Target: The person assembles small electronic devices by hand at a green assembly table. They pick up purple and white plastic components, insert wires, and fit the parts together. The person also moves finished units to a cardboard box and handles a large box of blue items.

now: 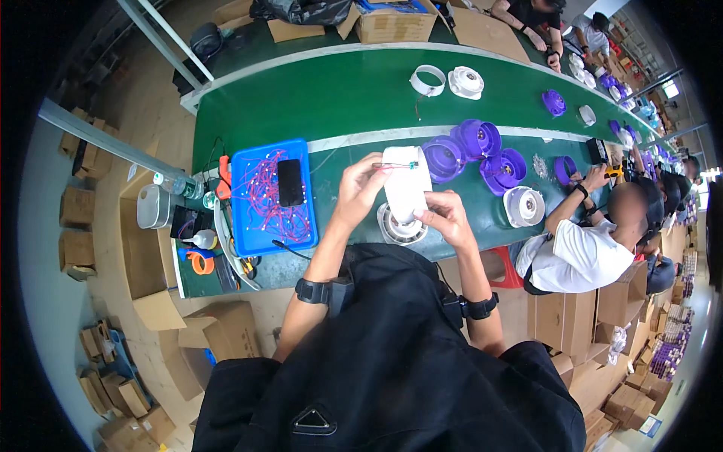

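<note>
Your left hand [360, 190] pinches a thin wire [392, 165], end unclear; right hand [449, 218] grips white housing [407, 188]; blue tray [271, 197] holds red wires [260, 197], phone [290, 182].

Both bare forearms rise from the lower centre of the frame toward its middle, each wearing a black band at the wrist. The left hand [360, 190], just left of centre, is raised higher, with fingers curled and fingertips pinched together at its upper right. The right hand [449, 218], slightly right of centre and lower, has fingers bent inward toward the left, thumb and forefinger closed in a grip. The two hands are near but not touching.
</note>
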{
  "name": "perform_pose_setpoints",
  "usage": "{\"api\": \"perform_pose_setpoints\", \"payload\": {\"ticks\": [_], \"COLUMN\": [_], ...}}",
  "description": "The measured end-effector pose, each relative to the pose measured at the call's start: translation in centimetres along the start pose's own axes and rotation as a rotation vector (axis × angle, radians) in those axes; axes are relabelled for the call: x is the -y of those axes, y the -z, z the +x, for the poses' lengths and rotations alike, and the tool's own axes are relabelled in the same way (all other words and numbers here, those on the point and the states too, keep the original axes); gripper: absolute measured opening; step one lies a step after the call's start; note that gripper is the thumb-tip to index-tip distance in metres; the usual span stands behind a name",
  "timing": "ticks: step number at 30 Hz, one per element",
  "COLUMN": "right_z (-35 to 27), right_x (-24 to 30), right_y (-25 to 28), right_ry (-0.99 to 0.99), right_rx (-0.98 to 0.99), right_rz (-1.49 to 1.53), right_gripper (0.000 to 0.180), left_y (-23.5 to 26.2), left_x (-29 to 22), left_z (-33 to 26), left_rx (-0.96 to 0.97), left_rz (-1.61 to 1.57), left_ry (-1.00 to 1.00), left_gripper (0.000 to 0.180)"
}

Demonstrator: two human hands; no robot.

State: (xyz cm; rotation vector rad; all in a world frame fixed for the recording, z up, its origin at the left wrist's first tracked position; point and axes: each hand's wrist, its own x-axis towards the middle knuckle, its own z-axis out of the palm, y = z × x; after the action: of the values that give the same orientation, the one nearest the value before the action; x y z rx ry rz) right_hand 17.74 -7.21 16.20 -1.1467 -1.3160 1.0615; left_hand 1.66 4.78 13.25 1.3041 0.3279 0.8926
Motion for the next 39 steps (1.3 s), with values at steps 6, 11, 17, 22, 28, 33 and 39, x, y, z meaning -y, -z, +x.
{"api": "perform_pose_setpoints", "payload": {"ticks": [6,11,17,22,28,33,39], "right_z": [0.3,0.5,1.4,0.9,0.9,1.2,1.4], "right_x": [-0.3,-1.5,-1.6,-1.6,1.0,0.8,-0.8], "right_y": [0.1,-0.6,-0.4,0.0,-0.2,-0.2,-1.4], "right_ry": [-0.058,0.003,-0.101,-0.057,-0.049,-0.134,0.026], "right_rx": [-0.034,-0.243,-0.299,-0.16,0.079,0.114,-0.162], "right_rz": [-0.12,-0.015,0.116,-0.083,-0.234,-0.293,-0.105], "right_gripper": [0.024,0.023,0.024,0.02,0.017,0.017,0.023], "left_y": [-0.2,-0.6,-0.9,-1.4,-0.4,-0.1,-0.4], "left_x": [0.4,-0.1,-0.9,0.2,0.5,0.9,0.8], "left_z": [-0.1,0.2,0.2,0.2,0.4,0.4,0.3], "left_rx": [-0.088,0.025,0.17,0.065,-0.185,-0.187,0.12], "left_rz": [-0.014,0.079,0.331,-0.039,0.021,-0.064,-0.041], "left_ry": [-0.024,-0.027,-0.016,0.067,0.136,0.194,0.094], "left_gripper": [0.017,0.02,0.029,0.033,0.023,0.026,0.025]}}
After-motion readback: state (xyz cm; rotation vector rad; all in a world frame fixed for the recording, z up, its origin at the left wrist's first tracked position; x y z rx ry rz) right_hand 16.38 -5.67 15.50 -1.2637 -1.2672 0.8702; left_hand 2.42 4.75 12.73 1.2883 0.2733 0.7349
